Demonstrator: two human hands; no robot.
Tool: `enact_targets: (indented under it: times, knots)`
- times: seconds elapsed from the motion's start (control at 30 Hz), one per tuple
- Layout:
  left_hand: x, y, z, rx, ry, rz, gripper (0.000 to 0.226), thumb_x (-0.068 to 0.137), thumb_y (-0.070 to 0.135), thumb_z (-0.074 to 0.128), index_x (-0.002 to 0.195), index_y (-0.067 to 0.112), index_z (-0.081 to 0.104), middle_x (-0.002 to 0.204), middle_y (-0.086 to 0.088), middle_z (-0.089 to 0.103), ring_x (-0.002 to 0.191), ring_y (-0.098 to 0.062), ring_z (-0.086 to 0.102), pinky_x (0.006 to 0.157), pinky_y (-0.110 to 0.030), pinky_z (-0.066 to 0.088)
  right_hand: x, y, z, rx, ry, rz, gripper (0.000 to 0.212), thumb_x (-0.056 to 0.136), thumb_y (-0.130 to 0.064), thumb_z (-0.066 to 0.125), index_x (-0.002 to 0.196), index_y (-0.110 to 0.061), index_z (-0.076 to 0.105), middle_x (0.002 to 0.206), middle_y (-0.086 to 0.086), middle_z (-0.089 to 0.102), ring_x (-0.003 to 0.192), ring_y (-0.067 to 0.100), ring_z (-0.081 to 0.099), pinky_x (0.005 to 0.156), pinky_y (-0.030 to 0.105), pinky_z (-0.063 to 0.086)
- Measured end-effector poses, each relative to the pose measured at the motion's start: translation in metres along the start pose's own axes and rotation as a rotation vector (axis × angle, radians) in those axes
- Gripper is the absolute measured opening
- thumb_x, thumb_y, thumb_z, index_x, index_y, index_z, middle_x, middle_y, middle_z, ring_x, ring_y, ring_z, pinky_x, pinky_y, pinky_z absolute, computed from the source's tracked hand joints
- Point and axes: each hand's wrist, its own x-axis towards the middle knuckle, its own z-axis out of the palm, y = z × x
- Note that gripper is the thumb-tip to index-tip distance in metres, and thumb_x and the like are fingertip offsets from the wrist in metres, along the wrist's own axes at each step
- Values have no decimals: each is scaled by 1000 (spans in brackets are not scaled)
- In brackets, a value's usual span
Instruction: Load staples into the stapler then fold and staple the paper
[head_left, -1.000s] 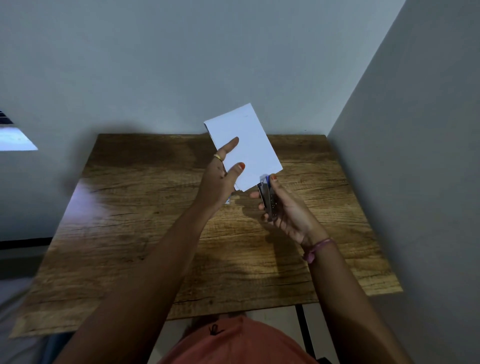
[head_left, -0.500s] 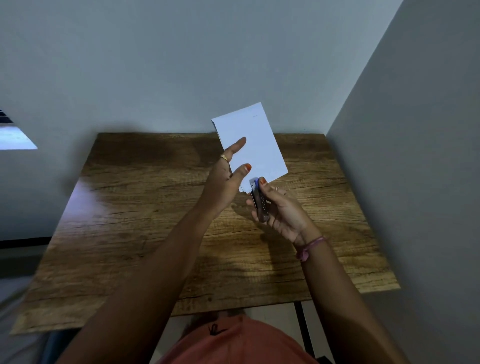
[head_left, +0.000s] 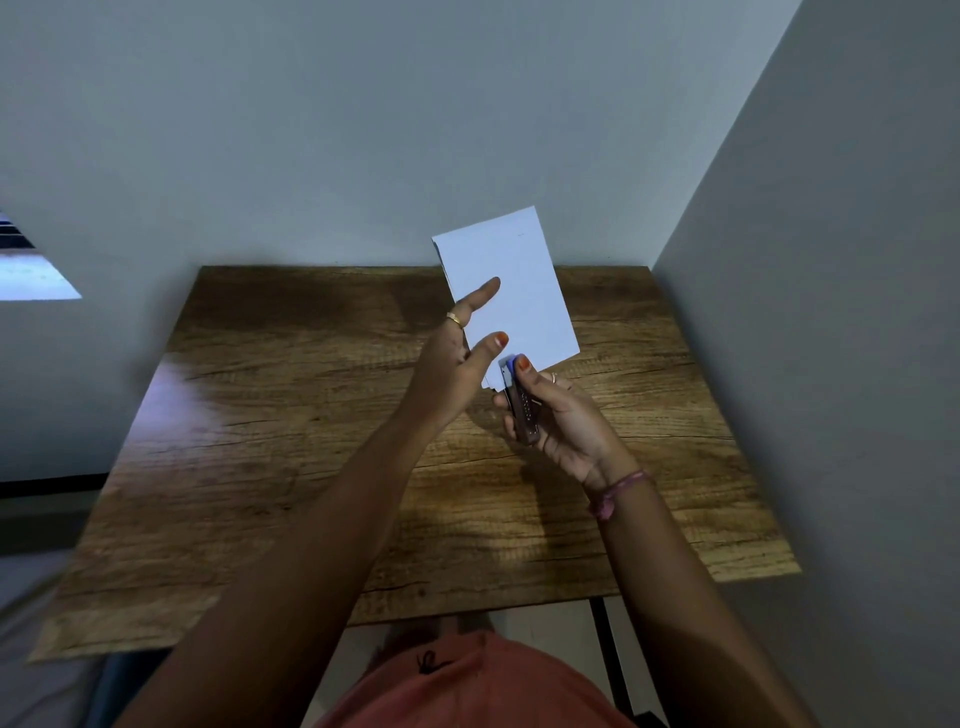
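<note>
A folded white paper (head_left: 519, 291) stands upright in the air above the wooden table (head_left: 291, 436). My left hand (head_left: 457, 358) pinches its lower left edge between thumb and fingers, with the index finger laid across its face. A small stapler (head_left: 519, 410), blue at the tip with a metal body, is gripped in my right hand (head_left: 566, 421). Its tip sits at the paper's bottom edge, and my right thumb presses on the blue end.
Grey walls close in behind the table and along its right side. A black table leg (head_left: 610, 665) shows below the front edge. An orange garment (head_left: 467, 686) is at the bottom of the view.
The stapler has slid left along the paper's bottom edge, from the right corner toward the left corner. The paper has risen a little and stands more upright.
</note>
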Motion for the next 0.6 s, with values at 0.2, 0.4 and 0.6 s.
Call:
enact_targets:
  times: [0.2,0.4,0.6]
  knots:
    - [-1,0,-1,-52,-2,15,61,92,-2,53,143,26,33,138,2,49,122,-6,52,103,-37,45,-1,1,3,8,20,-2,40,71,-36,71,99,-10,58,73,7,71,67,10,68,58,21,54]
    - [-4,-2,-1,-506,138,-88,96,92,6,56,144,42,-16,129,-1,59,115,-18,60,83,-42,55,-2,-1,7,-24,64,-31,31,71,-35,70,90,-13,60,73,7,70,63,9,66,56,20,52]
    - [-15,-9,3,-546,-3,-250,34,79,23,69,112,14,62,108,-7,71,96,-23,68,63,-29,56,-1,-3,13,3,50,-62,24,74,-28,69,88,-10,65,73,7,70,65,11,68,55,21,55]
